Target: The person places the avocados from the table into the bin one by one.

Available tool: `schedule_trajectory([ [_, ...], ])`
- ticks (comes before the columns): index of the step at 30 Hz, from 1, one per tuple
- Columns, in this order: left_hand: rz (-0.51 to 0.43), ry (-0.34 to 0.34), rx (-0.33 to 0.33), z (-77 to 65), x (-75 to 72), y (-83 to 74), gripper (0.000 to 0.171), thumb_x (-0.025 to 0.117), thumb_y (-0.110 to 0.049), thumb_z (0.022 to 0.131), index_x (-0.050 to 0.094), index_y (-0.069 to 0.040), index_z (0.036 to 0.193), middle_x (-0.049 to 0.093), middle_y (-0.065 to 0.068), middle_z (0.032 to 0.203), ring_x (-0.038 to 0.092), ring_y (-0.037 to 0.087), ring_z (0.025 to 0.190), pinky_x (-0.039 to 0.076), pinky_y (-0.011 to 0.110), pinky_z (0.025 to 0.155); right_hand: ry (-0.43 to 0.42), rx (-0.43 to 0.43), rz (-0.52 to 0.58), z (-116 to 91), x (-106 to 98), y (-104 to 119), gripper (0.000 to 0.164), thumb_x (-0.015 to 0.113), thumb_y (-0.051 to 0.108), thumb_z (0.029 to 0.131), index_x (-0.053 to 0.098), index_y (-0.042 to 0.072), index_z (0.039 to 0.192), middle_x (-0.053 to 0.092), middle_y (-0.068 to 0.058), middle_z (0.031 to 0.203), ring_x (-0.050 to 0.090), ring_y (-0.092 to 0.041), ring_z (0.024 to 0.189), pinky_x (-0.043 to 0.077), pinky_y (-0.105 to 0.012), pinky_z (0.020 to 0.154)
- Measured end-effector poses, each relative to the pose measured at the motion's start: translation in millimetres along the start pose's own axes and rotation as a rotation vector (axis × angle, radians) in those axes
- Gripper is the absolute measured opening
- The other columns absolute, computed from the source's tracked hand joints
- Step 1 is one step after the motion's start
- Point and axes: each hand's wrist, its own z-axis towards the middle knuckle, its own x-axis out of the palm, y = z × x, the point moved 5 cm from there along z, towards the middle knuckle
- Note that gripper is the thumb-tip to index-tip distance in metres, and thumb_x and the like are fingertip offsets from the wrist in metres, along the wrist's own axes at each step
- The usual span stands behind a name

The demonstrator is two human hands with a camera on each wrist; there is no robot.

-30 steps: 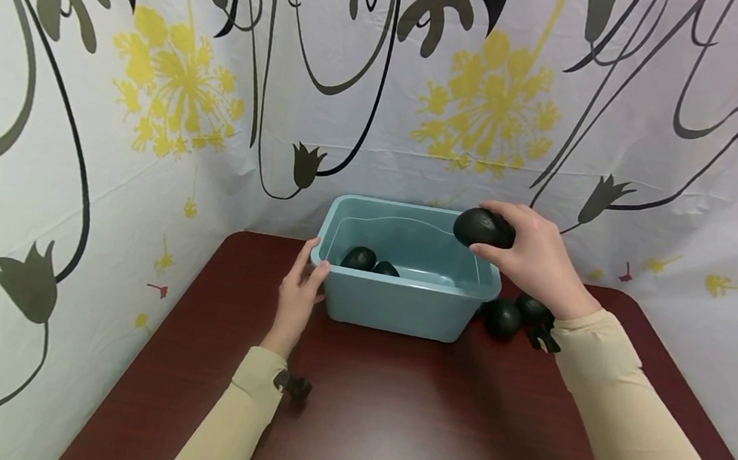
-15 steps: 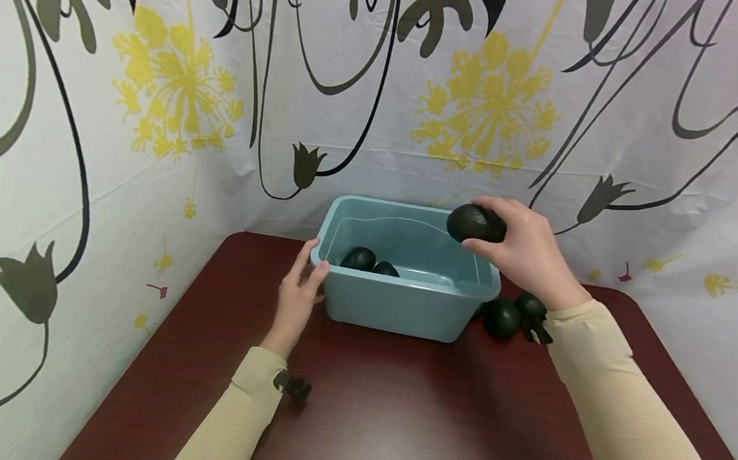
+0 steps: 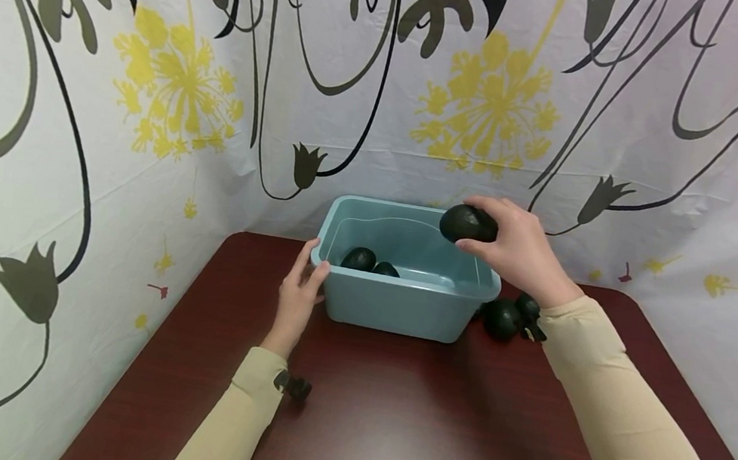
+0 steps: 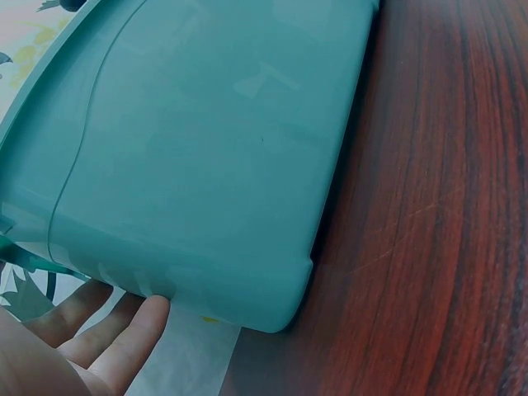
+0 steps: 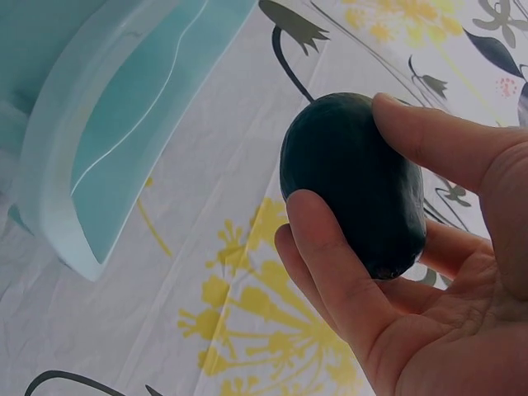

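In the head view my right hand [image 3: 515, 248] holds a dark green avocado [image 3: 468, 225] above the right part of a light blue plastic bin [image 3: 401, 306]. The right wrist view shows thumb and fingers around the avocado [image 5: 351, 177], apart from the bin wall [image 5: 54, 165]. My left hand [image 3: 296, 294] rests against the bin's left front corner. Its extended fingers [image 4: 136, 338] touch the bin's side in the left wrist view. Inside the bin lie an avocado [image 3: 359, 258] and a second one [image 3: 386, 268], partly hidden by the front wall.
More avocados [image 3: 502, 319] lie on the dark red table [image 3: 382, 414] to the bin's right, partly hidden behind the bin and my right wrist. A white patterned cloth [image 3: 381, 125] hangs behind the table and along its sides.
My right hand has moved a little to the left with the avocado, further over the bin. The left hand and the bin have stayed in place.
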Motion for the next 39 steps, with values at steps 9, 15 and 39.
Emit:
schedule_trajectory([
  [9,-0.020,0.006,0.006,1.3,0.3,0.5,0.055,0.061,-0.060,0.094,0.042,-0.055,0.145,0.052,0.009,0.144,0.057,0.024,0.121,0.051,0.062,0.089,0.017,-0.005,0.002,2.5,3.1,3.0,0.067,0.081,0.033,0.087,0.052,0.022,0.147,0.052,-0.011,0.142,0.055,-0.032,0.114,0.050,-0.051,0.082],
  [15,-0.020,0.010,0.020,1.8,0.3,-0.8,0.052,0.060,-0.050,0.098,0.041,-0.053,0.147,0.051,0.011,0.146,0.056,0.025,0.122,0.051,0.062,0.089,0.018,-0.005,-0.003,4.1,3.2,6.2,0.067,0.081,0.033,0.087,0.052,0.023,0.147,0.052,-0.010,0.142,0.055,-0.032,0.116,0.049,-0.050,0.083],
  [39,-0.009,0.010,0.015,0.6,0.6,-0.7,0.054,0.060,-0.056,0.096,0.041,-0.052,0.147,0.051,0.010,0.145,0.055,0.026,0.123,0.051,0.062,0.090,0.063,-0.009,-0.016,8.4,16.8,2.7,0.065,0.082,0.030,0.086,0.054,0.024,0.145,0.053,-0.008,0.140,0.054,-0.030,0.116,0.050,-0.049,0.084],
])
